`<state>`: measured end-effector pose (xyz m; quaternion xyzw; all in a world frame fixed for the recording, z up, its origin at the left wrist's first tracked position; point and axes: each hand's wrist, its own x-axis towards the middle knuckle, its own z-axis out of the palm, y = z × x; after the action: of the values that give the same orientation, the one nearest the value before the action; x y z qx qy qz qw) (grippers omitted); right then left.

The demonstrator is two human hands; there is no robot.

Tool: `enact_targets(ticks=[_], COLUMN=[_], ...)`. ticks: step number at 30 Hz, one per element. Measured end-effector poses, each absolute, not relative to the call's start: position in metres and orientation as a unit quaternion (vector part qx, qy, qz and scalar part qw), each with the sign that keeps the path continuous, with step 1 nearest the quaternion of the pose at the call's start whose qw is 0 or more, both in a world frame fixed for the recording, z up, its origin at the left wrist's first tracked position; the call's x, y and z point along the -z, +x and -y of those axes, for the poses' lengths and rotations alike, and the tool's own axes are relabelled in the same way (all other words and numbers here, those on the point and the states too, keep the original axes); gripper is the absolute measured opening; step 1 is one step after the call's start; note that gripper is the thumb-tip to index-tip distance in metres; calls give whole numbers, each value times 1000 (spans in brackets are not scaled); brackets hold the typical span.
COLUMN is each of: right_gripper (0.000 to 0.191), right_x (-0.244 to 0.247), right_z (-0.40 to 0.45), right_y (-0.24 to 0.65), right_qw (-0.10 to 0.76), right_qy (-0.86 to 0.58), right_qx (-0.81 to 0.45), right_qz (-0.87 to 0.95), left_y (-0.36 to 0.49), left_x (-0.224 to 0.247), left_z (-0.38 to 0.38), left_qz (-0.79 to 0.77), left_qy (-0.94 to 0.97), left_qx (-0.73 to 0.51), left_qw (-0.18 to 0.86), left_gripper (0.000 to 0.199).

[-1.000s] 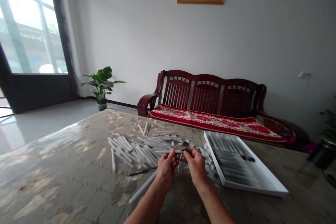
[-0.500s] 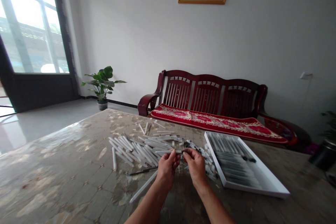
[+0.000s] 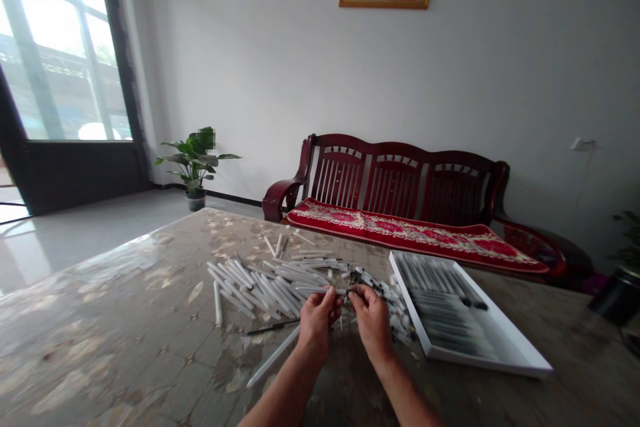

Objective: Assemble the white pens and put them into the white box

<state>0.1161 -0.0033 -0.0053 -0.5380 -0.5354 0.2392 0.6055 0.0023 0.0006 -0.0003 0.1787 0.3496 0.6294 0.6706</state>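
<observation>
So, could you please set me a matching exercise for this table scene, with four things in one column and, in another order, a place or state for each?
Things:
1. Person's left hand
2. Loose heap of white plastic tubes
3. Shallow white rectangular tray
4. Red patterned cushion

Places or states:
A. Lying on the dark-wood slatted bench
B. Pinching a slim white tube
C. Holding rows of dark-ended sticks
D. Spread across the glossy mottled table top

Pairs: 1-B, 2-D, 3-C, 4-A.
</observation>
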Motion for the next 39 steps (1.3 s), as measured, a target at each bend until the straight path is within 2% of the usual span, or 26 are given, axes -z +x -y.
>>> enact_targets(ticks=[5,10,17,23,31,36,39], right_gripper=[23,20,20,32,53,48,38], right_x=[4,1,1,7,2,-8,-10], right_z=[5,7,13,12,13,17,19], right_y=[119,120,116,116,120,122,122], right_qw=[578,554,475,417,447,485,483], right_qy=[-552,-562,-592,-619,-625,-591,-575], right_qx=[-175,-144,-35,64,-2,-86,-108], right_qz=[575,597,650,663,639,639,651], left_y=[3,1,2,4,8,5,3], left_x=[-2,-3,-3,-3,-4,-3,-3], left_z=[0,1,3,5,8,6,5], left_qz=[-347,-340,-354,-359,-345,-355,-363], left_qy=[183,222,238,265,287,282,269], left_qx=[-616,-627,-631,-633,-626,-620,-616], left_qw=[683,664,648,633,638,641,645], left_gripper=[39,46,49,51,52,48,49])
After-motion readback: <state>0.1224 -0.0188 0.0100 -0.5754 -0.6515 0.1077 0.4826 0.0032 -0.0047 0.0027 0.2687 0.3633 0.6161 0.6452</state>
